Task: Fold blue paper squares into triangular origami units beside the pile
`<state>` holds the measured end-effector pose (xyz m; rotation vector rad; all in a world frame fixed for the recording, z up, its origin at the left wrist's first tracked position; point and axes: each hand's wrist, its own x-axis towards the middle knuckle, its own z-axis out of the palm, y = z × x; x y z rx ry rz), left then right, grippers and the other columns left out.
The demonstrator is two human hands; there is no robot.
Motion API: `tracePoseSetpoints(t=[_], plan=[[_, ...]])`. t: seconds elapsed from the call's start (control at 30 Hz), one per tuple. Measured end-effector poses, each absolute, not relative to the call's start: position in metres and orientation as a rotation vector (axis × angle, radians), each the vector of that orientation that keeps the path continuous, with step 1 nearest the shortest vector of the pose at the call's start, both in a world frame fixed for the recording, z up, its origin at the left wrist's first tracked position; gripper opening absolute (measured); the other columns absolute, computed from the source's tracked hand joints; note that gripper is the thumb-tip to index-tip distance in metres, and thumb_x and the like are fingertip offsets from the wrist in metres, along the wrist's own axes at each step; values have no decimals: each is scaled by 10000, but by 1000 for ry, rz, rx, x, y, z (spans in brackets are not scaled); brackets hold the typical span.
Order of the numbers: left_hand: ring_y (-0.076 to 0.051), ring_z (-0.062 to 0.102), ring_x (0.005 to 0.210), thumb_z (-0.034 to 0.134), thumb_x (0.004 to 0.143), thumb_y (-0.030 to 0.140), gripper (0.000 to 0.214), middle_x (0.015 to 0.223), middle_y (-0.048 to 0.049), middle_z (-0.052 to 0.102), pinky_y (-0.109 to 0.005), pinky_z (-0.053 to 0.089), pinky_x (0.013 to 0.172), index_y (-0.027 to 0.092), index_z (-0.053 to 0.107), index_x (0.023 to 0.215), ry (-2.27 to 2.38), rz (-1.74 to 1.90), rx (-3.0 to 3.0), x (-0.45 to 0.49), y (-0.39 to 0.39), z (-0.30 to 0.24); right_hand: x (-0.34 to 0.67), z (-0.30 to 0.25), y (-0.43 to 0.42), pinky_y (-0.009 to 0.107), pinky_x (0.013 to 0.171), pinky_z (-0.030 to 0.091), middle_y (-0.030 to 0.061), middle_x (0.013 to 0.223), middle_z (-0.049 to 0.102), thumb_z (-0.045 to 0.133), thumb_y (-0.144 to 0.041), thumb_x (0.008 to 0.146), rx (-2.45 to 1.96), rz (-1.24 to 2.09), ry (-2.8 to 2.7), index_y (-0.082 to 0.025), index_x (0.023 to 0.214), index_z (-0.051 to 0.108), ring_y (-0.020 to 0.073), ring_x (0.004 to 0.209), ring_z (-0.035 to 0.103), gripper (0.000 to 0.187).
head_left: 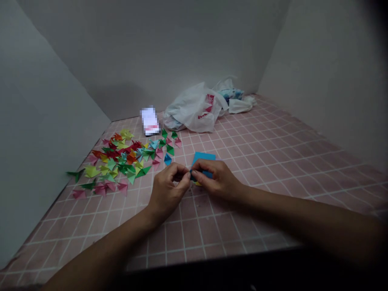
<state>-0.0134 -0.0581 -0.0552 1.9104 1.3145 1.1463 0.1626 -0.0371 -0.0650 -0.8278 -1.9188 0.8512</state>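
Observation:
My left hand (168, 188) and my right hand (216, 178) meet fingertip to fingertip above the pink checked cloth. Pinched between them is a small dark blue piece of folded paper (192, 176), mostly covered by the fingers. Just behind and under my right hand lies blue square paper (204, 156), with a bit of yellow paper (198, 184) peeking out below. To the left spreads a pile of folded paper figures (121, 155) in red, orange, yellow, green, pink and light blue. One blue folded figure (167, 159) lies nearest my left hand.
A lit phone (150, 121), its screen blurred, leans behind the paper figures. White plastic bags (197, 107) lie crumpled along the back wall. Grey walls (182, 44) enclose the cloth-covered surface (273, 161) at the back and both sides.

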Motion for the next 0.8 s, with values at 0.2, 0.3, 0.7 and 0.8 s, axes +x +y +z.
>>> tracePoseSetpoints(t=[0.2, 0.3, 0.7, 0.8], plan=[[-155, 620, 681, 617, 871, 270, 104, 727, -25, 666, -268, 491, 614, 183, 661, 832, 1236, 1111, 1754, -16, -58, -56, 162, -66, -34, 263, 617, 399, -10, 685, 598, 536, -207, 887, -844, 965, -1869, -184, 745, 578, 123, 643, 532, 150], [-145, 601, 665, 601, 888, 312, 164, 714, -16, 640, -270, 491, 626, 177, 649, 808, 1180, 1110, 1677, -16, -57, -55, 162, -65, -34, 263, 612, 394, -8, 688, 611, 531, -202, 888, -842, 1017, -1860, -185, 748, 577, 123, 643, 535, 149], [-143, 583, 634, 631, 857, 328, 174, 688, -11, 630, -257, 470, 595, 183, 634, 760, 1257, 1096, 1668, -16, -53, -59, 161, -70, -34, 274, 654, 406, 4, 742, 593, 501, -217, 923, -810, 1074, -1872, -191, 799, 561, 139, 691, 530, 140], [-142, 583, 628, 637, 851, 298, 148, 684, -11, 630, -250, 469, 578, 189, 632, 752, 1277, 1104, 1724, -17, -54, -60, 160, -70, -35, 277, 646, 398, 1, 735, 571, 503, -232, 927, -828, 1108, -1853, -193, 795, 555, 139, 686, 513, 147]])
